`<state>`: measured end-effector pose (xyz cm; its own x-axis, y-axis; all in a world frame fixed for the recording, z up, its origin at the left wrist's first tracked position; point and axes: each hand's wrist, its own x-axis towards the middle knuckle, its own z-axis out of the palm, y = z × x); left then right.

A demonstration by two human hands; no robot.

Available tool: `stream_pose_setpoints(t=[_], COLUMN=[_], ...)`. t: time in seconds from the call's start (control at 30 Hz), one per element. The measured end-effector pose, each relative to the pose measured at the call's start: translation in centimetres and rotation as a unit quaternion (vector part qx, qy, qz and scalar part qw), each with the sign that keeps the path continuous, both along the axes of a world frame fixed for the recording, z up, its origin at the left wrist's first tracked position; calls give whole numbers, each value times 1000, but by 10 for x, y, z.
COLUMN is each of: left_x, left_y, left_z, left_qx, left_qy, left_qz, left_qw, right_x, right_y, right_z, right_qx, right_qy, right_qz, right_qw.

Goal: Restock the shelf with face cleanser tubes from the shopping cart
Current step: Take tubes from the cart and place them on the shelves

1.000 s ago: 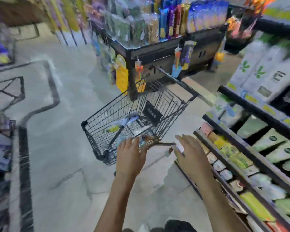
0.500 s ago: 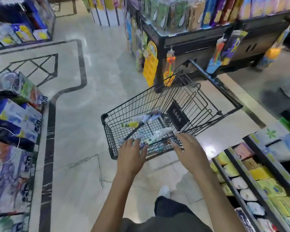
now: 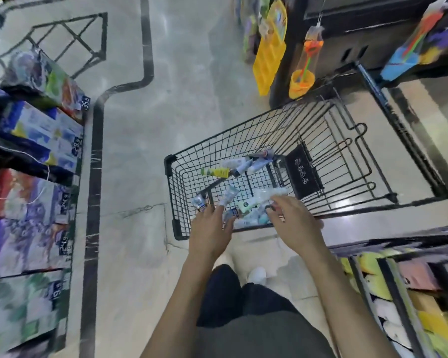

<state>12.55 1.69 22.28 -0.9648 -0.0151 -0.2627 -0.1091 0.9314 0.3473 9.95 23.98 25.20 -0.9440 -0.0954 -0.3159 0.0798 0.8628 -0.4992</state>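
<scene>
The black wire shopping cart [image 3: 170, 162] stands on the floor just ahead of me. Several face cleanser tubes lie loose on its bottom: a yellow-green one [image 3: 214, 172], white ones [image 3: 244, 163] farther in, and a pale one [image 3: 229, 194] near the front. My left hand [image 3: 209, 232] reaches over the cart's near rim, its fingers straight and fingertips among the nearest tubes. My right hand [image 3: 294, 223] is beside it to the right, fingers bent down onto the pile, with no tube plainly held. The shelf [image 3: 398, 242] with yellow and pink packs is at lower right.
A black display stand [image 3: 352, 29] with hanging toys and a yellow tray [image 3: 268, 60] rises behind the cart. Stacked bagged goods with price tags [image 3: 36, 140] line the left. My legs and a white shoe [image 3: 257, 275] are below the hands. Marble floor lies between.
My view has tilted down and drawn closer. Both hands have gone from above the cart's near rim down into the basket, onto the tubes.
</scene>
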Motion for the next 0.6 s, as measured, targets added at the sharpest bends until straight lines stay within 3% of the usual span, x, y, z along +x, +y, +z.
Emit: stream_pose_setpoints(t=[0.6], left_x=[-142], left_y=[-12], left_z=[-246], left_qx=[10], left_qy=[-231], left_qz=[28], left_qw=[972], right_x=[-156], right_y=[7], right_z=[-245], right_qx=[116], right_qy=[-158], right_qz=[107], right_qw=[975])
